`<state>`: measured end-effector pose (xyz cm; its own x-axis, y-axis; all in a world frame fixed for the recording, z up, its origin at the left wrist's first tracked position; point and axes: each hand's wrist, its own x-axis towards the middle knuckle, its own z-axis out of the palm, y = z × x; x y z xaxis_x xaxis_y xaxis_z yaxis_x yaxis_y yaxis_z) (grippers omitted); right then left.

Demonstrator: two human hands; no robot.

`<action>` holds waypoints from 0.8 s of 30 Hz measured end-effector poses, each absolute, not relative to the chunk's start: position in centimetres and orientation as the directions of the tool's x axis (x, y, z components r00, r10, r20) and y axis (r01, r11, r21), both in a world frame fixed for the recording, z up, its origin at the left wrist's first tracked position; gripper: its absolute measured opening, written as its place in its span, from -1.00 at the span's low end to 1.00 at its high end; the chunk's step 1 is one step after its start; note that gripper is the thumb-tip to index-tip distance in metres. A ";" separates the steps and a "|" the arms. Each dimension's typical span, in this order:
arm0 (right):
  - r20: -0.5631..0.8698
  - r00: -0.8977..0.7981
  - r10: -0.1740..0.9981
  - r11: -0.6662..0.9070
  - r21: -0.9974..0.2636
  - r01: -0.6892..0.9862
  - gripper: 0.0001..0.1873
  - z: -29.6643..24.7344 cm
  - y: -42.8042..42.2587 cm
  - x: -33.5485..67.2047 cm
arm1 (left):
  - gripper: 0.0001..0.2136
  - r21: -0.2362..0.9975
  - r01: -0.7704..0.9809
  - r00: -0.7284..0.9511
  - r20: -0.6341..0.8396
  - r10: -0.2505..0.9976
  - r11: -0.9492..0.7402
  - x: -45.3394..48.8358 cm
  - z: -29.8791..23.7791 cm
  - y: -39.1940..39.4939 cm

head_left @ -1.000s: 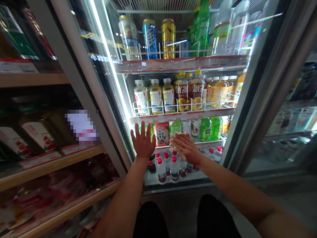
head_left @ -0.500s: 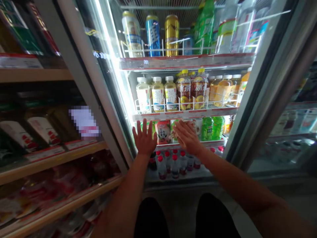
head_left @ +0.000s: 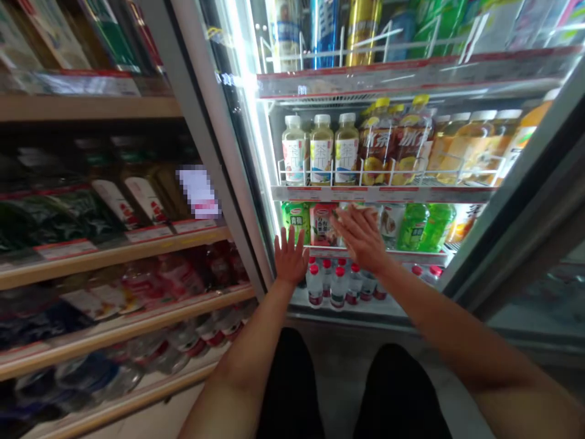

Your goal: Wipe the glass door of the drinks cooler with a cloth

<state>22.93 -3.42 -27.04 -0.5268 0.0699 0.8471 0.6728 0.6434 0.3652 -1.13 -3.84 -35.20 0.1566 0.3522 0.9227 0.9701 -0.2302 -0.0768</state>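
Note:
My left hand (head_left: 291,256) is spread flat with fingers apart, against the glass door (head_left: 320,91) of a lit drinks fridge, low on its left side. It holds nothing and lies in front of a green drink carton (head_left: 296,219). To its right, my right hand (head_left: 363,238) presses a pale crumpled cloth (head_left: 372,213) on the glass. Most of the cloth is hidden beneath the fingers; only its edges show. Behind the glass near this hand stands a red drink carton (head_left: 322,224).
Inside the fridge are tea bottles (head_left: 322,152) on a wire-fronted shelf, cans (head_left: 363,30) above, and red-capped water bottles (head_left: 338,286) at the bottom. Wooden shelves (head_left: 91,107) with bottles stand on the left. A metal door frame (head_left: 525,207) runs along the right.
The view has shifted left and downward, so the fridge appears larger and further right. Both hands stay at the glass, the left still spread, the right still on the cloth.

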 end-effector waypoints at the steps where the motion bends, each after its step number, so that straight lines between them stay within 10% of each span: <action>1: 0.896 -0.438 0.072 0.629 0.300 0.717 -0.34 -26.5 -3.2 22.7 | -0.54 -0.079 0.974 0.153 0.920 0.361 -0.213 -1.4 -36.3 -3.9; 4: 0.939 -0.329 0.099 0.648 0.190 0.738 -0.29 -26.9 -2.9 21.2 | -0.53 -0.059 0.979 0.132 0.911 0.391 -0.193 -2.2 -38.2 -3.6; 11: 0.680 -0.732 0.034 0.766 0.453 0.456 -0.48 -32.3 -3.4 19.7 | -0.49 0.007 0.970 0.107 0.887 0.449 -0.244 -2.6 -38.8 -3.3; 18: 0.945 -0.316 0.088 0.631 0.193 0.752 -0.38 -30.4 -3.1 20.8 | -0.50 0.022 0.979 0.080 0.874 0.480 -0.204 -1.4 -40.4 -4.6; 24: 0.634 -0.772 0.042 0.784 0.458 0.419 -0.52 -37.3 -4.1 22.1 | -0.52 0.083 0.972 0.049 0.842 0.537 -0.219 -1.4 -42.2 -5.4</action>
<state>22.09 -4.14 -37.25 -0.7721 0.0421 0.6341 0.4191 0.7838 0.4583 -1.37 -5.44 -42.21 0.0492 0.5370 0.8422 0.9723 -0.2186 0.0825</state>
